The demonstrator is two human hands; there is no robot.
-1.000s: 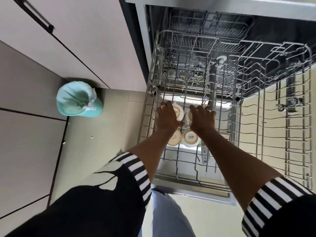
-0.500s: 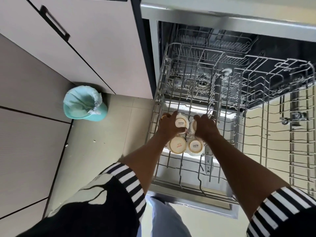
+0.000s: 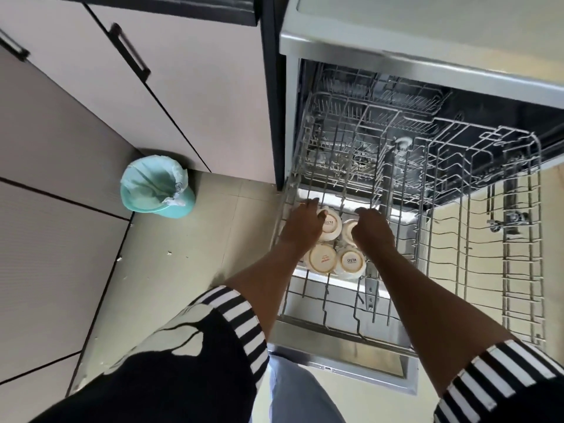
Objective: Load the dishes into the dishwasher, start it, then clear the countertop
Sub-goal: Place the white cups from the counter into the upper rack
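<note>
Wire rack (image 3: 522,300), pulled right out of the open dishwasher (image 3: 290,117), fills the right half of the frame. Four white cups (image 3: 342,261) stand bottom-up in it, packed two by two just right of centre.

My left grip (image 3: 303,227) is curled around the upper-left cup (image 3: 332,225), thumb across its base and fingers along its left side. My right grip (image 3: 374,232) is curled over the upper-right cup (image 3: 348,232) and covers most of it, so only a pale strip shows at its left edge.

The lower-left cup (image 3: 323,258), with a red mark on its base, and the lower-right cup (image 3: 351,260), printed SISTA, touch each other, and neither grip closes on them.

The rack lies over the lowered dishwasher door (image 3: 351,360) toward the bottom of the frame. An upper rack (image 3: 381,96) sits further inside.

Left of centre, a teal bin (image 3: 157,186) with a liner stands on the tiled floor (image 3: 183,270), close against beige cabinet doors (image 3: 198,71) with black handles (image 3: 131,51).
</note>
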